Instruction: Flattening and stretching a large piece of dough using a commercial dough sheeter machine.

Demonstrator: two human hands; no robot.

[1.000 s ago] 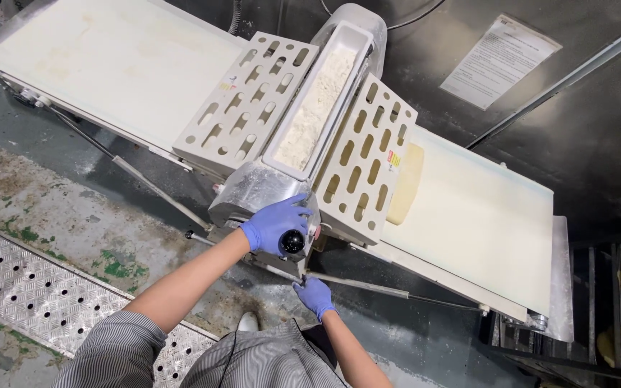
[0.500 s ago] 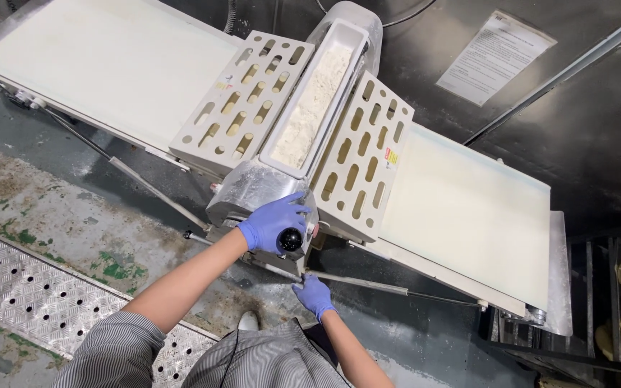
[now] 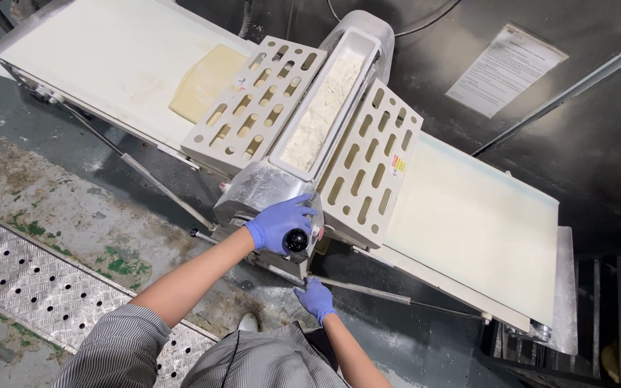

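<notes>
My left hand (image 3: pixel 279 224) is curled on the front of the sheeter's metal housing (image 3: pixel 260 190), fingers bent around the lever with the black knob (image 3: pixel 295 240); the knob sits just under my palm, at the near end of the machine. My right hand (image 3: pixel 316 297) is lower, closed loosely on the thin metal bar (image 3: pixel 368 290) that runs along the sheeter's underside toward the right. Both hands wear blue gloves (I cannot tell how tight the right one's hold is).

Just behind the knob, the flour tray (image 3: pixel 325 108) lies along the top of the housing, half full of white flour. Two cream guard grids flank it, tilted up: the left grid (image 3: pixel 253 108) and the right grid (image 3: pixel 368 162).

A flat sheet of pale dough (image 3: pixel 206 80) lies on the left belt (image 3: pixel 102 57), its near edge just beside the left grid. The right belt (image 3: pixel 476 223) stretches away to my right, bare and white.

Below the machine is a worn green floor (image 3: pixel 73 215), and a perforated metal plate (image 3: pixel 30 280) covers the strip near my left sleeve. A printed sheet of paper (image 3: pixel 504 68) hangs on the dark wall behind the right belt.
</notes>
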